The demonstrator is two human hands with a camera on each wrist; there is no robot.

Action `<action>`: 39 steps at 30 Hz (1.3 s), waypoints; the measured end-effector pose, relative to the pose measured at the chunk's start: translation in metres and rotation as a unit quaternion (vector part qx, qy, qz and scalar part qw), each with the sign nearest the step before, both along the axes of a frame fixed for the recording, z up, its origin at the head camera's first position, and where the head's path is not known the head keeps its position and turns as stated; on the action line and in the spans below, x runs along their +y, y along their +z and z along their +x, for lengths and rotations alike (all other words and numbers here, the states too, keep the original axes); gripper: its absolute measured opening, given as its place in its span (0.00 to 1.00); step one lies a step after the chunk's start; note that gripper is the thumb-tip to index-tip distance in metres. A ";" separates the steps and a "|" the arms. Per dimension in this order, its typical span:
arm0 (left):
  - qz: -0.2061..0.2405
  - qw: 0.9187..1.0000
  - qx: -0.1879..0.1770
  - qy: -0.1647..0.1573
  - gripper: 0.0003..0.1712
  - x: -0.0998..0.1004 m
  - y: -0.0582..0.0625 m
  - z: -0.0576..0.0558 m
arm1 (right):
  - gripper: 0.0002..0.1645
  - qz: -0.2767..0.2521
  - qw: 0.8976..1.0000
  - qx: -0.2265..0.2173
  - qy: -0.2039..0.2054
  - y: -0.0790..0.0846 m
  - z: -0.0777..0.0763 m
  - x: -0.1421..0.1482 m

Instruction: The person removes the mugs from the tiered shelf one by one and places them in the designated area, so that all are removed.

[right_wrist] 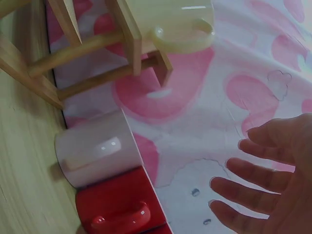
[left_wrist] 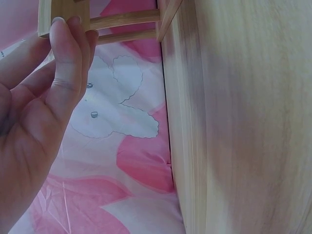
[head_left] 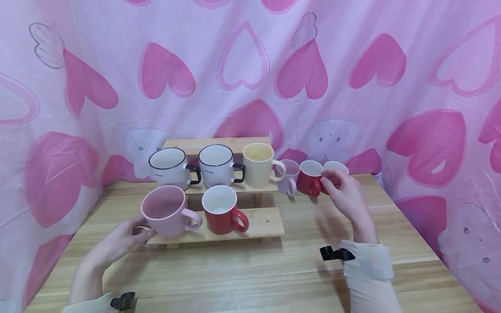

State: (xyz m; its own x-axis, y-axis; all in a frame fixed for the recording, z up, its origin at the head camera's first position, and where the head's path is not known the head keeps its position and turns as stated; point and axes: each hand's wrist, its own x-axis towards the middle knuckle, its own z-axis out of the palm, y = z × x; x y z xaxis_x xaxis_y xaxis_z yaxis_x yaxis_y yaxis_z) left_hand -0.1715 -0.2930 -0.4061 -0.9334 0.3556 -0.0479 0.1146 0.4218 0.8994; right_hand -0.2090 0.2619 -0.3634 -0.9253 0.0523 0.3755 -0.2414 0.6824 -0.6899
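A pink mug [head_left: 166,213] and a red mug [head_left: 219,219] with a white inside stand on the lower step of a wooden rack [head_left: 260,221]. My left hand [head_left: 117,241] is at the rack's left end, beside the pink mug, gripping the end of the board [left_wrist: 70,14] with thumb and fingers. On the table right of the rack stand a small pale pink mug [head_left: 287,180], a small red mug [head_left: 309,176] and another small red one [head_left: 335,166]. Above that last mug hovers my right hand [head_left: 344,191], its fingers loosely bent with nothing between them [right_wrist: 263,175].
Two white mugs [head_left: 170,169] with black rims and handles stand on the middle step with a cream mug [head_left: 258,167]. The top board [head_left: 219,144] rises behind. A pink heart-patterned curtain [head_left: 246,104] borders the wooden table [head_left: 219,278].
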 end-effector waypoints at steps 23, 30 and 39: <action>-0.008 1.000 0.010 0.006 0.24 0.000 0.001 0.002 | 0.20 -0.061 0.991 0.090 0.078 -0.014 -0.018 -0.066; -0.019 1.000 0.019 0.010 0.24 0.002 0.000 0.000 | 0.28 -0.139 0.985 0.045 0.089 -0.022 -0.026 -0.086; -0.017 1.000 0.018 0.017 0.23 -0.001 -0.001 0.003 | 0.20 -0.218 0.960 -0.086 0.151 -0.014 -0.047 -0.089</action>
